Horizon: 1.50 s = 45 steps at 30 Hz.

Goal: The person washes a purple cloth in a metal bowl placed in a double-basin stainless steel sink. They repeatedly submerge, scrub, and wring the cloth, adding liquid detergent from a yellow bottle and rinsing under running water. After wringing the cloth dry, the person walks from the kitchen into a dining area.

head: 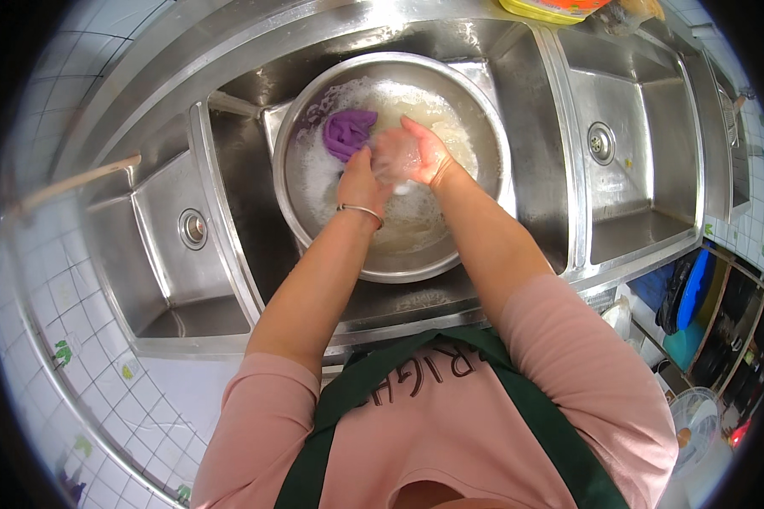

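A large round metal basin stands in the middle sink and holds cloudy, foamy water. At its left side a crumpled purple cloth lies in the suds. My left hand, with a bracelet at the wrist, is over the basin just below the cloth; whether its fingertips touch the cloth I cannot tell. To its right my right hand is turned palm up with the fingers curved. Blurred, splashing water covers the space between both hands and hides part of the fingers. Something small and white shows below them.
Steel sinks with drains flank the middle one, the left sink and the right sink. A wooden stick reaches over the left sink. A yellow and orange container stands on the back ledge. At the lower right is a rack with a blue item.
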Tool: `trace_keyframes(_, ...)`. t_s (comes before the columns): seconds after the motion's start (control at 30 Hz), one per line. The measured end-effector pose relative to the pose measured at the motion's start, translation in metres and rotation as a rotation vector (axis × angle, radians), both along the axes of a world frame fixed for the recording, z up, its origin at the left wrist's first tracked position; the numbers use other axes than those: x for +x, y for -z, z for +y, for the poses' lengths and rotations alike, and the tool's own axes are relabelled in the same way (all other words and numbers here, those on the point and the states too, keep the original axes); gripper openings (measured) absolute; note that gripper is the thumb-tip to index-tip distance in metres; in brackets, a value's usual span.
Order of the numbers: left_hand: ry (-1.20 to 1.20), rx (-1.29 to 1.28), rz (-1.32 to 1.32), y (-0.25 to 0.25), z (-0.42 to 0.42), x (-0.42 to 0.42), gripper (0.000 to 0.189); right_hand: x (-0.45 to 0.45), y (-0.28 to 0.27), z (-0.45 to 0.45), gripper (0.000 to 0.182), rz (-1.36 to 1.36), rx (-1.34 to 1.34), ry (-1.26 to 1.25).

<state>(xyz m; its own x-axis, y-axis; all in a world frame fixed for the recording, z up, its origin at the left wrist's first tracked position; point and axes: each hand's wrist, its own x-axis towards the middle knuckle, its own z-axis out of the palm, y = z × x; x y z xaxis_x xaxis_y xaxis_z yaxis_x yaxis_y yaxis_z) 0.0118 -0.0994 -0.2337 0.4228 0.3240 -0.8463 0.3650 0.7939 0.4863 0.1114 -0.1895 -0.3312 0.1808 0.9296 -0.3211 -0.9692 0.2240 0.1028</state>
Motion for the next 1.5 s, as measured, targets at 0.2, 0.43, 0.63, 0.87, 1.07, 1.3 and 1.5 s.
trace_keyframes(0.2,0.019,-0.572,-0.78,-0.064,0.001,0.04,0.042,0.007,-0.155,0.065,0.053,-0.1,0.52,0.194)
trace_keyframes(0.43,0.121,-0.803,-0.783,-0.096,-0.06,0.028,0.05,0.136,-0.178,0.088,0.027,0.008,0.24,0.92)
trace_keyframes(0.63,0.371,-0.641,-0.609,-0.139,-0.077,-0.001,0.048,0.146,-0.114,0.058,0.034,-0.481,-0.077,0.498)
trace_keyframes(0.87,0.209,-0.458,-0.429,-0.088,-0.033,0.057,0.057,0.088,-0.106,0.081,0.025,-0.682,-0.457,0.233)
trace_keyframes(1.07,-0.001,0.123,-0.127,0.006,0.025,0.036,0.049,0.025,-0.058,0.022,0.048,-1.781,-1.298,-0.151)
trace_keyframes(1.3,-0.008,-0.077,-0.035,0.097,0.046,-0.045,0.057,-0.042,-0.016,0.001,0.065,-1.447,-0.899,-0.582)
trace_keyframes(1.5,0.094,-0.169,-0.528,0.084,0.063,-0.047,0.041,-0.073,-0.185,0.029,0.026,-1.819,-0.346,-0.445)
